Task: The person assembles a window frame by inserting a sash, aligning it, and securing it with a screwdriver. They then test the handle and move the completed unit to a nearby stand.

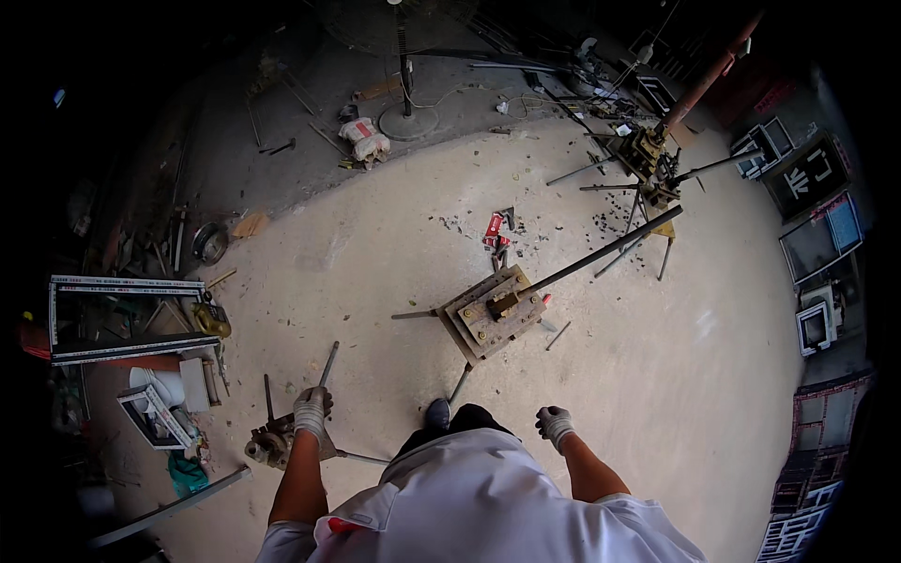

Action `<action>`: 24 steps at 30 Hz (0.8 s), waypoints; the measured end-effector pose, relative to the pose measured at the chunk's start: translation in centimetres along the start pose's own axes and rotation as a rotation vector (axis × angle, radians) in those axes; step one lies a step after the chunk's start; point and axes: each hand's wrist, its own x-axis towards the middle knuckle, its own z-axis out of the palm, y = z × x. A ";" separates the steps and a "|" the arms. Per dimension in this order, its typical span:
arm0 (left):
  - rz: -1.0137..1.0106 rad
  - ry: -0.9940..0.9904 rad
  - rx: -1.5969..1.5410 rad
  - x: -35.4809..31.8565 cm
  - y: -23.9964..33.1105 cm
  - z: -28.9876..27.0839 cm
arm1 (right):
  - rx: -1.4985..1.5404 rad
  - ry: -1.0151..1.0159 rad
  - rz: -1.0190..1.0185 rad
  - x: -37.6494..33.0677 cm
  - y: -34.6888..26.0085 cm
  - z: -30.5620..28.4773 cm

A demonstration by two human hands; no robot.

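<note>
My left hand (313, 410), in a white glove with dark fingers, overlaps a low metal stand (272, 443) on the left. Its fingers are curled. A rod (329, 364) of that stand runs up from behind the hand; whether the hand touches it I cannot tell. On the other side, my right hand (555, 424) is gloved alike and held out over the floor, its fingers curled in with no object showing. Ahead of me stands a heavy bolted metal press (490, 314) on splayed legs, with a long lever (610, 249) slanting up to the right.
A second lever machine (648, 159) stands at the far right amid dark scraps. Window frames (127, 280) and a white bucket (160, 387) lie left. More frames (823, 239) line the right wall. Red packaging (493, 230) lies beyond the press; a pedestal fan (408, 117) stands behind.
</note>
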 end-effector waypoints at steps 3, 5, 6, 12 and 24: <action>-0.055 0.065 -0.136 -0.3 -2.9 -3.2 | 0.005 0.001 -0.139 1.4 -9.0 2.3; -0.098 0.150 -0.032 -2.3 -3.6 -3.8 | 0.036 -0.014 -0.220 1.8 -14.2 4.2; -0.152 0.136 -0.052 -2.5 -4.9 -4.0 | 0.044 -0.029 -0.254 2.2 -16.6 5.5; -0.417 -0.098 -0.041 2.5 -6.5 -1.8 | 0.000 -0.108 -0.299 4.1 -22.7 12.7; -0.192 0.096 -0.157 23.8 11.6 -4.8 | 0.010 -0.029 0.021 12.5 -31.7 18.8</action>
